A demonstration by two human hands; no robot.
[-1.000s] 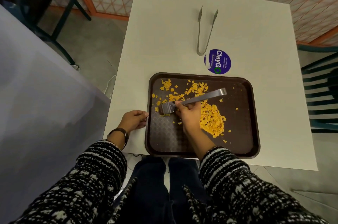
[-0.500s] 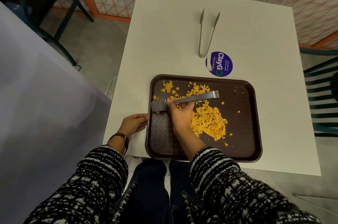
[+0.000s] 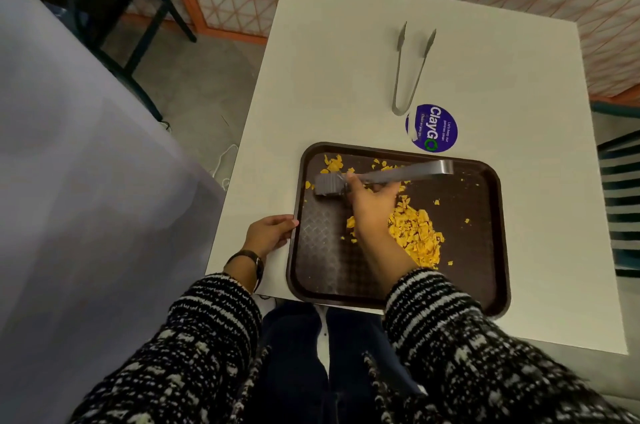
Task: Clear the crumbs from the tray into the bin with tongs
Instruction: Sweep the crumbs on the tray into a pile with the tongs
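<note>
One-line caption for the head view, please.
Right hand holds tongs over yellow crumbs on a brown tray while left hand holds its edge.

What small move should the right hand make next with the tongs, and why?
Probably drag the tongs toward the big pile, sweeping the loose crumbs along. The right hand holds their flat end at the far left corner of the tray, where scattered bits lie apart from the pile. The left hand holds the tray by its left edge.
</note>
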